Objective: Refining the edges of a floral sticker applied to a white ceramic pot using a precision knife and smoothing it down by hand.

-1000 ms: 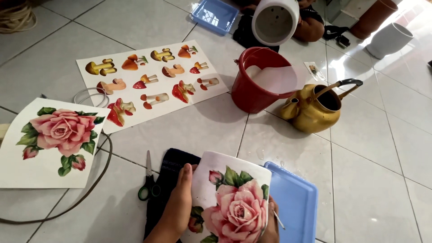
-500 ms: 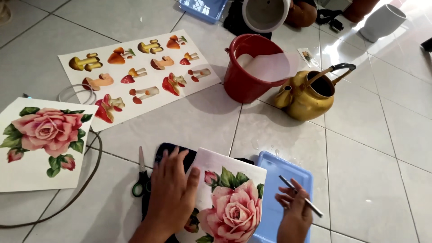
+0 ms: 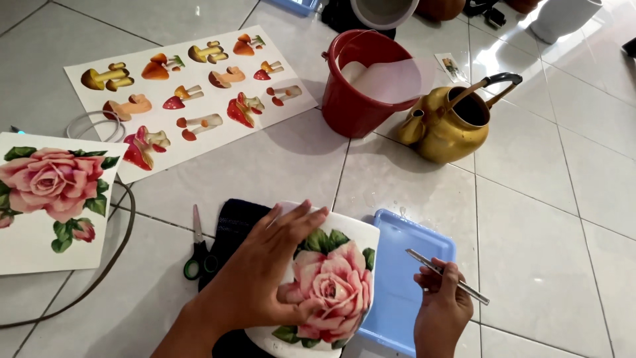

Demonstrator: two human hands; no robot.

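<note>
Far left on the tiled floor lies the rose print sheet (image 3: pixel 50 199), flat, with a grey cable (image 3: pixel 99 265) curling past its corner, and beyond it the long mushroom sheet (image 3: pixel 192 99). Nearer in, green-handled scissors (image 3: pixel 198 245) rest blades up beside a dark cloth (image 3: pixel 235 222). Now the left hand (image 3: pixel 265 278) is spread flat, fingers splayed, pressing on the white pot (image 3: pixel 331 285) that lies on its side over that cloth, thumb right against the rose picture on its wall. Here is the worry: the pot is round and lying on soft cloth, so a push off centre could set it rolling, and a thumb dragged across the rose could wrinkle or tear it if it is damp; I cannot tell whether it is. Beside the pot sits a blue tray (image 3: pixel 411 265), touching or nearly so, and a rolling pot would knock it. Over that tray the right hand (image 3: pixel 440 305) pinches a thin metal tool (image 3: pixel 447 277), held lightly near its middle; a loose grip like that could let it slip, and its tip coming in steep could scratch the picture. Further back stand the red bucket (image 3: pixel 351 99) with a pale sheet draped in it and the yellow kettle (image 3: pixel 450 126), both near enough that a swung elbow might tip them.
</note>
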